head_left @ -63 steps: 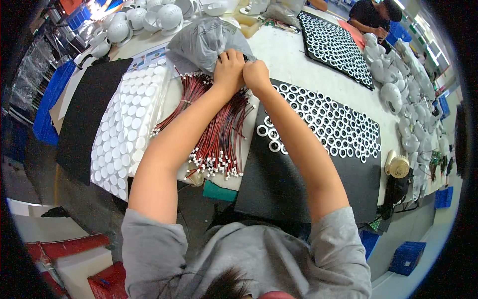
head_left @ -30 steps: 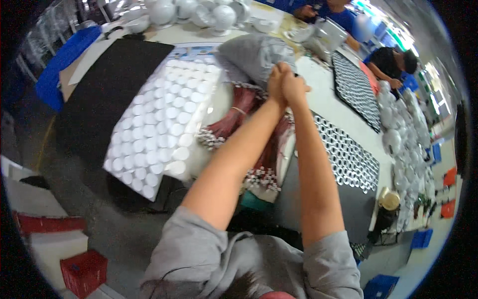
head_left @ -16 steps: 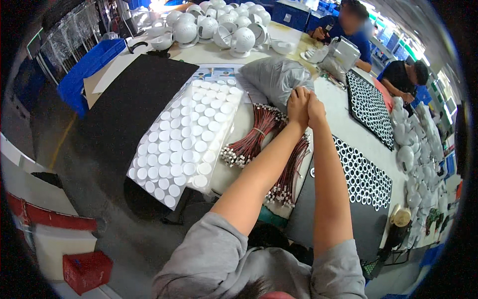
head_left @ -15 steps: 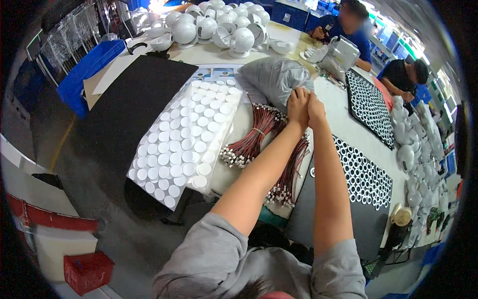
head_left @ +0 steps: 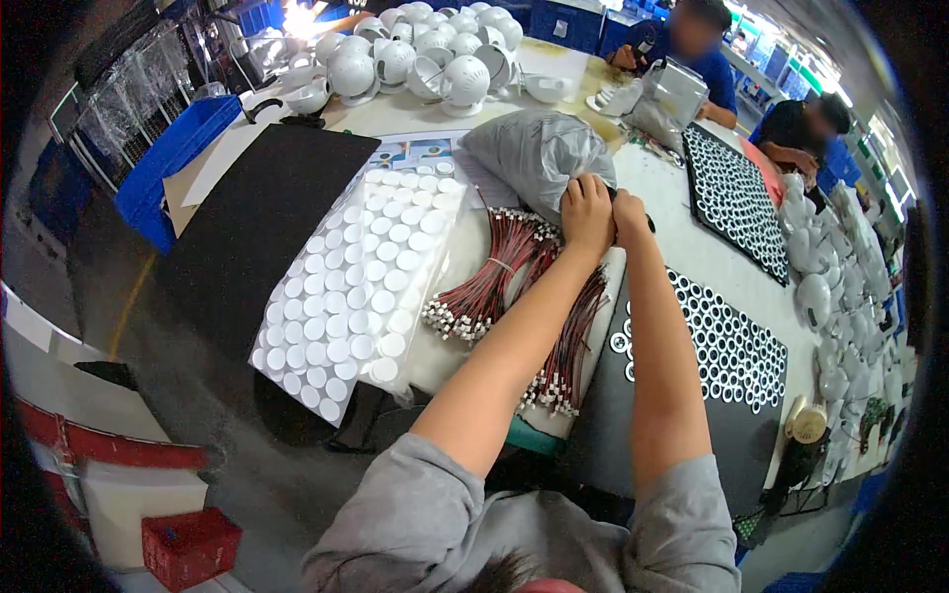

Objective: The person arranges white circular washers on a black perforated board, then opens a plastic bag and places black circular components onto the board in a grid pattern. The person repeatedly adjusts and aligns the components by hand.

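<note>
A full grey plastic bag [head_left: 539,153] lies on the worktable ahead of me. At its near right side, my left hand [head_left: 587,215] is closed, its fingers gripping the gathered plastic. Close against it, my right hand [head_left: 630,219] is closed around a small black tool [head_left: 650,224]; only its dark ends show, so its kind is unclear. Under and beside my left forearm lie tied bundles of red and black wires [head_left: 502,259] with white connectors. To their left is a sheet of round white discs [head_left: 341,287], partly under clear plastic.
White dome-shaped housings [head_left: 463,81] crowd the far side. Black boards with white rings [head_left: 732,203] lie to the right, beside bagged white parts [head_left: 816,296]. A black board [head_left: 287,198] and a blue bin [head_left: 173,168] are left. Two people sit at the far right.
My hands stay at the bag; the right has shifted slightly lower, and a black tool now shows in it. The whole view has shifted a little.
</note>
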The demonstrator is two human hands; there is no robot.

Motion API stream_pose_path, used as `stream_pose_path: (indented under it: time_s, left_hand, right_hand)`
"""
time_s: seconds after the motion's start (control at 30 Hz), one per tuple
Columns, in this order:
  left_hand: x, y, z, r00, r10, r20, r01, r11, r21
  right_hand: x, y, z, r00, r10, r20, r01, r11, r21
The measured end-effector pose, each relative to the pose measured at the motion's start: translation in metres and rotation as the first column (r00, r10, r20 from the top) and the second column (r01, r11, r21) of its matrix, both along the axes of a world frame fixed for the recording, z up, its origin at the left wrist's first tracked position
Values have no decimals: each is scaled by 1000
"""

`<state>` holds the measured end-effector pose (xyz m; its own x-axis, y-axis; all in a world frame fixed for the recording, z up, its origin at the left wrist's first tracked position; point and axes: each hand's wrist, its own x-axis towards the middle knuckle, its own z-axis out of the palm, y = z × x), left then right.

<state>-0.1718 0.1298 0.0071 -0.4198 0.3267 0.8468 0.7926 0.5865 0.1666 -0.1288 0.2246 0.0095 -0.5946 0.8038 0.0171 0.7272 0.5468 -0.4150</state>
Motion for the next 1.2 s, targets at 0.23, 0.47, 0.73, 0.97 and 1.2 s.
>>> stream_pose_path:
  time_s: [0.23, 0.47, 0.73, 0.97, 1.2]
  left_hand:
    - [-3, -3, -3, 1000, -18, -7, 18, 1000, -20]
    - [3, 1, 3, 980, -131, 151, 128, 991, 27]
    - [6, 3, 7, 939, -196, 284, 184, 980, 70]
    - [2, 3, 2, 946, -194, 260, 180, 981, 75]
    - [-1, 4, -3, 962, -201, 183, 183, 977, 110]
  right_hand:
    - [-4, -26, 11, 771, -488, -408, 70, 703, -708]
    - [10, -42, 13, 579, -592, -561, -83, 641, -763]
    - [8, -26, -9, 535, -583, -612, -312, 536, -784]
    - [6, -40, 6, 535, -626, -567, -203, 556, -806]
    - [7, -52, 11, 525, -543, -656, -225, 654, -722]
